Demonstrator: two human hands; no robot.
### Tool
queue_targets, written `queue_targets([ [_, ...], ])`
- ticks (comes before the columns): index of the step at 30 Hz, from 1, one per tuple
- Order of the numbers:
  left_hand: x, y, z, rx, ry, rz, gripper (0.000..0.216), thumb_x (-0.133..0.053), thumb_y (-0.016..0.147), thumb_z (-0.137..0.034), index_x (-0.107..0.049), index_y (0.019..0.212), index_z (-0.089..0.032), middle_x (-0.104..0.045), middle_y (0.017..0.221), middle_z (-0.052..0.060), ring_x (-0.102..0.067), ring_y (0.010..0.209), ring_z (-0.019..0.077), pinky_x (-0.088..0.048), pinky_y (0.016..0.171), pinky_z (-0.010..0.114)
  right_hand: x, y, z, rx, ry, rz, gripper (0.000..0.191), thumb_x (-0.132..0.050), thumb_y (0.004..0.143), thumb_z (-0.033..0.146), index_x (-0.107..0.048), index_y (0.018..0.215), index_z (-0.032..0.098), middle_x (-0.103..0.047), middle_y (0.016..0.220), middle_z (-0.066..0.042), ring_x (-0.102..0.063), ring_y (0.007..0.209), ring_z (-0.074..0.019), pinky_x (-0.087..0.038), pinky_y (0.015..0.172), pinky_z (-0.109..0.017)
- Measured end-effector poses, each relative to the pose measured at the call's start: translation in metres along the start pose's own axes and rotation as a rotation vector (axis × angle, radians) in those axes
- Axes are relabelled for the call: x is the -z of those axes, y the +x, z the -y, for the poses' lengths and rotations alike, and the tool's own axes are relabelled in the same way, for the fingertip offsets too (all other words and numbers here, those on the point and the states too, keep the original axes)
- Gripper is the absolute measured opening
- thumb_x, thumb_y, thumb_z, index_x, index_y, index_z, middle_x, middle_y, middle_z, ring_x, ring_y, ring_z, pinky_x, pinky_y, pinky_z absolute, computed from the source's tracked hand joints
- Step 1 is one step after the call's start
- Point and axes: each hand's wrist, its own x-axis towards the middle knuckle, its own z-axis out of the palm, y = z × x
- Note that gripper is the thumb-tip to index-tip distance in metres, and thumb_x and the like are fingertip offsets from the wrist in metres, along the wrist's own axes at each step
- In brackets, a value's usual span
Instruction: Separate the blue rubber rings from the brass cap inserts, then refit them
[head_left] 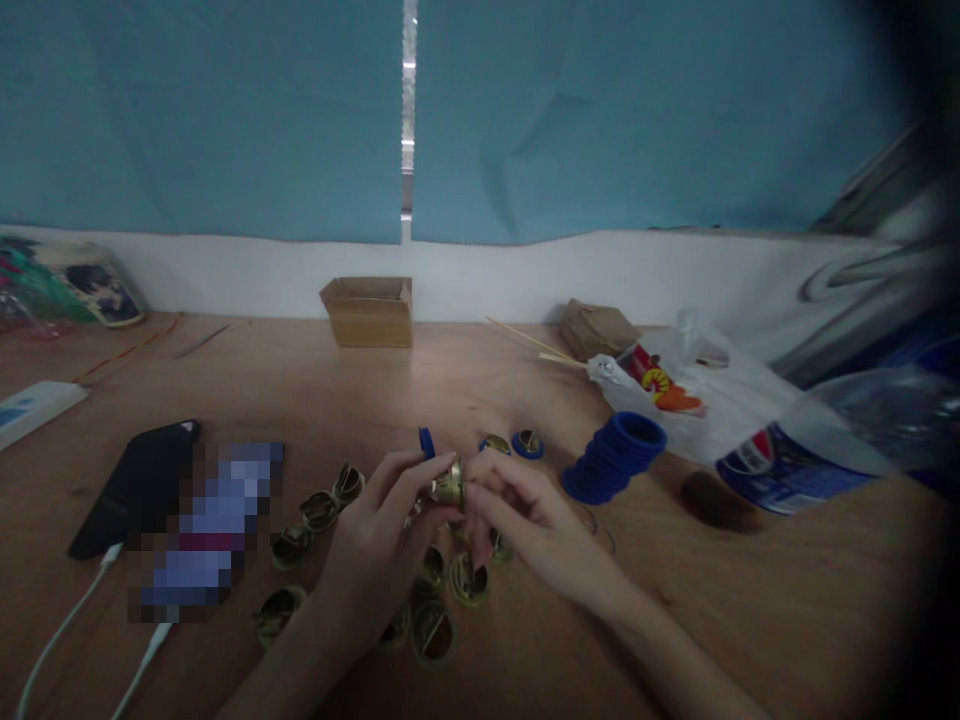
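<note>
Between my two hands is a small brass-coloured metal cup (448, 487), tilted on its side. My left hand (379, 540) is closed on it, fingertips on its top and thumb beneath. The fingers of my right hand (525, 520) are pinched together at the cup's right rim; whether they hold a smaller part is hidden. A blue ring (427, 442) shows just behind my left fingers, and I cannot tell if they touch it. Several similar brass cups (433, 632), with a bar across the inside, lie around and below my hands. Behind my right hand, one cup sits in a blue ring (528, 444).
Right of my hands leans a stack of blue rings (613, 458), near a plastic bottle (795, 465) and a plastic bag (720, 390). A cardboard box (371, 322) stands at the back. On the left lie a black phone (139, 485) and a blurred-out device (214, 530), both with white cables.
</note>
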Motion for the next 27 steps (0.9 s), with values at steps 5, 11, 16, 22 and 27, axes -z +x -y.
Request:
queue_targets([
  [5,0.002,0.0,-0.002,-0.03,-0.012,0.003,0.037,-0.056,0.088,-0.006,-0.059,0.12,-0.023,-0.061,0.109,0.005,-0.065,0.079,0.0135,-0.059,0.075,0.026,0.004,0.0,0.001,-0.004,0.059,0.046,0.026,-0.05,0.093,0.034,-0.05,0.071,0.021,-0.054,0.055,0.006,-0.049,0.046,-0.0082,-0.042,0.049,-0.022],
  [11,-0.001,-0.003,-0.002,-0.006,-0.037,0.043,0.039,-0.054,0.086,-0.004,-0.057,0.12,-0.024,-0.063,0.11,0.005,-0.065,0.082,0.0146,-0.058,0.077,0.027,0.0,0.002,-0.004,0.026,0.03,-0.024,0.037,-0.052,0.091,0.037,-0.042,0.058,0.022,-0.043,0.047,0.008,-0.037,0.041,-0.0075,-0.034,0.046,-0.022],
  [16,0.004,0.0,-0.003,0.1,-0.067,-0.096,0.034,-0.055,0.086,-0.006,-0.058,0.116,-0.022,-0.064,0.106,0.004,-0.065,0.082,0.0145,-0.056,0.069,0.024,0.019,-0.005,0.013,0.065,-0.074,-0.257,0.041,-0.036,0.098,0.039,-0.041,0.061,0.023,-0.044,0.051,0.006,-0.041,0.04,-0.01,-0.035,0.043,-0.025],
  [22,0.008,0.001,-0.001,0.184,-0.058,-0.092,0.029,-0.062,0.084,-0.011,-0.06,0.11,-0.022,-0.066,0.094,0.0,-0.064,0.072,0.0142,-0.054,0.067,0.026,0.043,-0.042,0.014,0.047,-0.903,-0.246,0.024,-0.05,0.096,0.028,-0.058,0.073,0.022,-0.064,0.067,0.001,-0.061,0.057,-0.0158,-0.041,0.052,-0.027],
  [27,0.002,-0.004,-0.001,0.025,0.014,0.017,0.031,-0.067,0.086,-0.018,-0.059,0.116,-0.022,-0.064,0.105,0.005,-0.065,0.079,0.0155,-0.057,0.074,0.028,0.045,-0.066,-0.025,-0.102,-1.088,-0.182,0.016,-0.049,0.094,0.023,-0.065,0.09,0.022,-0.073,0.079,-0.004,-0.07,0.061,-0.0214,-0.05,0.055,-0.032],
])
